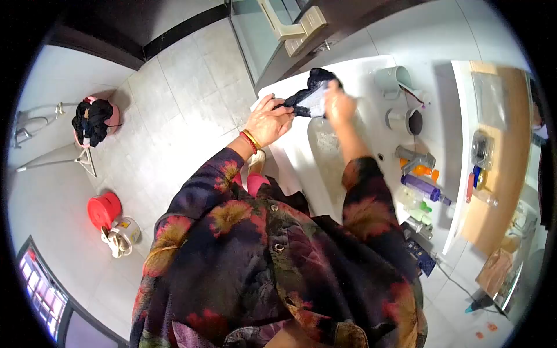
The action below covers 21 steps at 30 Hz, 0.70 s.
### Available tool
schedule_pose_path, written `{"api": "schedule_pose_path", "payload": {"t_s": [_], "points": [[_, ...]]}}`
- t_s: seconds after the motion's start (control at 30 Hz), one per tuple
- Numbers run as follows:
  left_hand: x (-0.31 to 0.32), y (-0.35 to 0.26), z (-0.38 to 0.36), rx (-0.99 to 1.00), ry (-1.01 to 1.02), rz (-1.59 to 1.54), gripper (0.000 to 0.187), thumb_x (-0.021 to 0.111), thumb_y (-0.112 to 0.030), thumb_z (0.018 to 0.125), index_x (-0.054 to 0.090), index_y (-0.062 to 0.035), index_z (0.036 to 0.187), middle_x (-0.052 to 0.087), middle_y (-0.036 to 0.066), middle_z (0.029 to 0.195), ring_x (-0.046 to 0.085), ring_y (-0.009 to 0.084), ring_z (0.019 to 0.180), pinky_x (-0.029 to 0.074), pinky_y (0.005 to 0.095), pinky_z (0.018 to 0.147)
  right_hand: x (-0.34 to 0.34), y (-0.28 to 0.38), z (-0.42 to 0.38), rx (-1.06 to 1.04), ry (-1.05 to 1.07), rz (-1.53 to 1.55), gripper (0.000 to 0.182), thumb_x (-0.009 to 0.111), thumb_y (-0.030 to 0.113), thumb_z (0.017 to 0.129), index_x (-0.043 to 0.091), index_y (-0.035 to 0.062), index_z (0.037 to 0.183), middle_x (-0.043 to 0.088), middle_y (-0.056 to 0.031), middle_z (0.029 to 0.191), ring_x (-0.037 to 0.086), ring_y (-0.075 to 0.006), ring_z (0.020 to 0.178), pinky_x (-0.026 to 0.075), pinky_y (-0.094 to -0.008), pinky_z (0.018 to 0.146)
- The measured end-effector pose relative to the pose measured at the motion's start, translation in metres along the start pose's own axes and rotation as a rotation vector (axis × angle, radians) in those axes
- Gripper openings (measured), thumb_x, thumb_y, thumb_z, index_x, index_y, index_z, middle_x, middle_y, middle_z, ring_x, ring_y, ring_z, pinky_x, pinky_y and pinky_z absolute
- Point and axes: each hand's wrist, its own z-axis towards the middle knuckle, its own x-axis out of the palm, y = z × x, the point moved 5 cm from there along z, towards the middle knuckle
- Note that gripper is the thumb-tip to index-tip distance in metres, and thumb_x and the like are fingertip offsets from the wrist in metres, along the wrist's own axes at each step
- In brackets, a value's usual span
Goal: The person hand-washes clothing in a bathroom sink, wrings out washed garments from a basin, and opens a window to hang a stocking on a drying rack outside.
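Note:
A black garment point(316, 80) with a pale grey panel lies bunched on the sloping far end of a white basin point(290, 152). My left hand point(270, 120) presses on the garment's left edge, its fingers closed over the dark fabric near the rim. On the right side of the pale panel is my right hand point(339, 107), blurred by motion. Its fingers look curled in, and whatever they may hold is hidden. Clear, rippled water point(328, 142) stands in the basin below the cloth.
Along the basin's right ledge stand a grey mug point(392, 80), a white cup point(405, 120) and a purple bottle point(425, 188). A wooden-topped shelf point(499, 174) is farther right. On the floor at left are a red bucket point(104, 210) and a pink tub point(114, 119) with dark clothes.

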Motion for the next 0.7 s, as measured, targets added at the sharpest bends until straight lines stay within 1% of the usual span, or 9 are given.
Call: {"api": "schedule_pose_path", "payload": {"t_s": [0.07,0.1,0.23,0.3,0.37,0.57,0.63,0.67,0.7], "points": [[0.002,-0.006,-0.004,-0.014,0.058,-0.020,0.018,0.055,-0.017,0.072,0.064,-0.0131,0.088,0.058,-0.002,0.099,0.045,0.0191,0.103,0.028,0.0387,0.098,-0.003,-0.025,0.013,0.084,0.106,-0.020,0.017,0.043,0.019,0.082,0.047,0.0083,0.095,0.057,-0.0106,0.058,0.057,-0.0243,0.050,0.042,-0.0368,0.040],[0.002,-0.004,-0.003,-0.033,0.100,-0.027,0.022,0.055,-0.016,0.072,0.063,-0.0137,0.093,0.057,-0.002,0.102,0.044,0.0194,0.105,0.026,0.0392,0.099,0.010,-0.020,0.007,0.115,0.183,-0.021,0.016,0.045,0.023,0.080,0.048,0.0117,0.091,0.059,-0.0113,0.061,0.058,-0.0281,0.055,0.043,-0.0436,0.048],[0.004,-0.004,-0.004,-0.008,0.076,-0.027,0.023,0.055,-0.016,0.072,0.063,-0.0133,0.094,0.057,-0.001,0.102,0.044,0.0196,0.105,0.026,0.0396,0.099,-0.001,0.061,-0.043,-0.129,0.023,0.111,0.017,0.046,0.026,0.079,0.046,0.0127,0.090,0.056,-0.0109,0.056,0.058,-0.0296,0.054,0.044,-0.0443,0.049],[0.004,-0.004,-0.003,-0.026,0.098,-0.021,0.023,0.056,-0.016,0.073,0.063,-0.0134,0.094,0.057,-0.002,0.102,0.043,0.0197,0.106,0.026,0.0397,0.099,0.014,0.005,-0.014,0.191,0.135,0.128,0.020,0.041,0.026,0.084,0.050,0.0093,0.089,0.058,-0.0134,0.060,0.057,-0.0271,0.049,0.043,-0.0385,0.043],[0.003,-0.005,-0.003,-0.023,0.098,-0.025,0.023,0.056,-0.016,0.072,0.063,-0.0133,0.094,0.057,-0.001,0.102,0.043,0.0199,0.106,0.026,0.0398,0.099,0.009,-0.046,0.018,0.224,0.193,-0.004,0.020,0.033,0.023,0.088,0.046,0.0095,0.095,0.059,-0.0113,0.061,0.057,-0.0272,0.051,0.043,-0.0404,0.045],[0.000,-0.006,-0.001,0.002,0.030,0.000,0.016,0.055,-0.018,0.072,0.065,-0.0132,0.084,0.059,-0.003,0.095,0.046,0.0183,0.100,0.030,0.0376,0.096,-0.002,0.063,-0.045,-0.143,0.046,0.022,0.019,0.037,0.027,0.086,0.048,0.0115,0.086,0.059,-0.0096,0.062,0.058,-0.0245,0.046,0.044,-0.0418,0.041],[0.005,0.000,-0.001,-0.012,0.104,-0.026,0.023,0.054,-0.016,0.073,0.062,-0.0130,0.095,0.056,-0.001,0.104,0.043,0.0210,0.107,0.024,0.0404,0.100,0.003,0.021,-0.019,0.122,0.048,0.042,0.019,0.038,0.025,0.085,0.048,0.0091,0.085,0.059,-0.0121,0.061,0.059,-0.0298,0.052,0.045,-0.0426,0.046],[0.004,-0.002,-0.002,-0.013,0.111,-0.025,0.024,0.054,-0.016,0.073,0.062,-0.0131,0.095,0.056,-0.001,0.104,0.043,0.0210,0.107,0.024,0.0404,0.100,0.011,-0.009,0.001,0.224,0.192,-0.031,0.021,0.034,0.022,0.087,0.048,0.0068,0.088,0.060,-0.0146,0.065,0.059,-0.0314,0.055,0.045,-0.0419,0.049],[0.003,-0.005,-0.003,-0.007,0.118,-0.027,0.024,0.054,-0.016,0.073,0.062,-0.0132,0.096,0.056,-0.001,0.104,0.043,0.0210,0.107,0.024,0.0404,0.100,-0.004,-0.025,0.013,0.183,0.150,0.017,0.026,0.030,0.023,0.089,0.048,0.0049,0.093,0.061,-0.0154,0.067,0.059,-0.0300,0.056,0.046,-0.0406,0.051]]}}
